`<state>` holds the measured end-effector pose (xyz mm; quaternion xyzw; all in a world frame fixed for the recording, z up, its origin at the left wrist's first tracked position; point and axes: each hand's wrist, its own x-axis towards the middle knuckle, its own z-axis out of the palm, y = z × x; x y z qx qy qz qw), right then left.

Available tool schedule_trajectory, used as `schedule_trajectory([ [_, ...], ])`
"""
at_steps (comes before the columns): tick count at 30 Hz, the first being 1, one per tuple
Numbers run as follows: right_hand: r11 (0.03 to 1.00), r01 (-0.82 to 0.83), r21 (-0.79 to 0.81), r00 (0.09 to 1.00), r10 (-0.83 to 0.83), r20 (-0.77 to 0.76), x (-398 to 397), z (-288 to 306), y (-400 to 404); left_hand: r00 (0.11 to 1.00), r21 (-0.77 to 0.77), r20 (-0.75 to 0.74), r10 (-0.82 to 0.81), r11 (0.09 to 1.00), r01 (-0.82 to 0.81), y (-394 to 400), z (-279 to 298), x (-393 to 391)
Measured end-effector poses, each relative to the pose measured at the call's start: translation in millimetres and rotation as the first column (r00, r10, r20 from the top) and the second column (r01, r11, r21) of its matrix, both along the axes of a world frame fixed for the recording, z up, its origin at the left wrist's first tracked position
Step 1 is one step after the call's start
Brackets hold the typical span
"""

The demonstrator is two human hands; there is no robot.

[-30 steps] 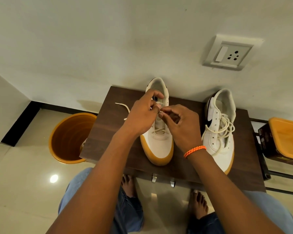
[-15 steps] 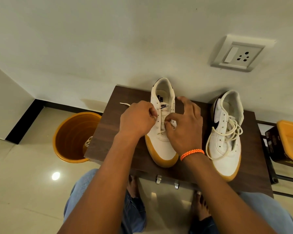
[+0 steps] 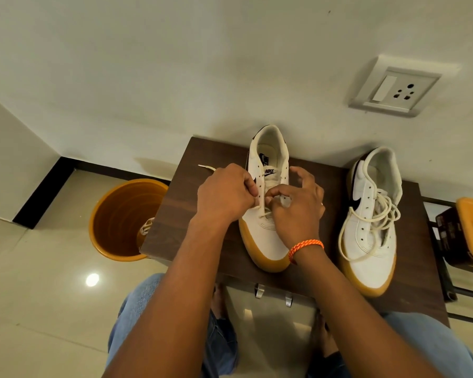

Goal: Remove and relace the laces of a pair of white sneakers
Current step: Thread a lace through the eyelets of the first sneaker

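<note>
Both hands worked over the near sneaker [image 3: 265, 236], which stood toe-forward on the dark wooden table [image 3: 191, 214]. Left hand [image 3: 224, 196] was curled, pinching the lace [image 3: 262, 211] at the left eyelet row. Right hand [image 3: 298, 208] pinched the same lace with thumb and forefinger, other fingers spread. Tongue label read "NIKE". Second sneaker [image 3: 366, 241] sat apart to the right, loose lace heaped on top.

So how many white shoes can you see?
2. One sneaker sits mid-table between both hands; the other sneaker lies to its right with a loose lace piled on it. Something laced also peeks from the orange bucket, too hidden to tell.
</note>
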<state>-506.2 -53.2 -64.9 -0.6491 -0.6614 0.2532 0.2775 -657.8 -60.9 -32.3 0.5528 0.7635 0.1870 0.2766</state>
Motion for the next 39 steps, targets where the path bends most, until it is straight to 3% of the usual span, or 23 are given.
schedule_trajectory([
  [6, 0.996, -0.030, -0.081, 0.997, 0.024, -0.076, 1, 1, 2, 1.000, 0.017, 0.008, -0.003, 1.000, 0.003, -2, 3, 0],
  [15, 0.983, -0.174, -0.052, 0.955, 0.181, 0.235, 7, 14, -4, 0.993, 0.137, -0.109, -0.049, 0.988, 0.064, -2, 5, 6],
  [19, 0.981, -0.189, -0.039, 0.942, 0.192, 0.276, 9, 17, -5, 0.990, 0.155, -0.110, -0.093, 0.982, 0.110, 0, 5, 0],
  [21, 0.979, -0.202, -0.034, 0.933, 0.203, 0.299, 11, 19, -5, 0.996, 0.159, 0.018, -0.085, 0.984, 0.081, 2, 5, -2],
  [22, 0.978, -0.205, -0.030, 0.929, 0.204, 0.309, 12, 19, -5, 0.986, 0.180, 0.150, -0.065, 0.983, 0.037, 2, 6, -4],
  [25, 0.981, -0.193, -0.015, 0.931, 0.188, 0.314, 16, 18, -4, 0.819, 0.220, 0.574, 0.004, 0.962, -0.160, 2, 21, -4],
  [27, 0.983, -0.185, -0.017, 0.943, 0.183, 0.278, 16, 18, -2, 0.757, 0.207, 0.653, 0.024, 0.956, -0.209, 1, 27, -4],
  [29, 0.982, -0.190, 0.006, 0.961, 0.185, 0.207, 18, 16, 0, 0.834, 0.207, 0.551, 0.023, 0.965, -0.163, 3, 20, -3],
  [32, 0.973, -0.182, 0.143, 0.979, 0.166, 0.114, 21, 17, 3, 0.973, 0.123, 0.226, -0.040, 0.992, 0.012, 6, 4, -4],
  [35, 0.963, -0.188, 0.193, 0.982, 0.188, 0.021, 26, 16, 7, 0.988, -0.039, 0.088, -0.129, 0.990, 0.133, 4, -1, -4],
  [39, 0.957, -0.254, 0.137, 0.952, 0.273, -0.139, 36, 17, 14, 0.986, -0.012, 0.059, -0.154, 0.988, 0.155, 4, -3, -5],
])
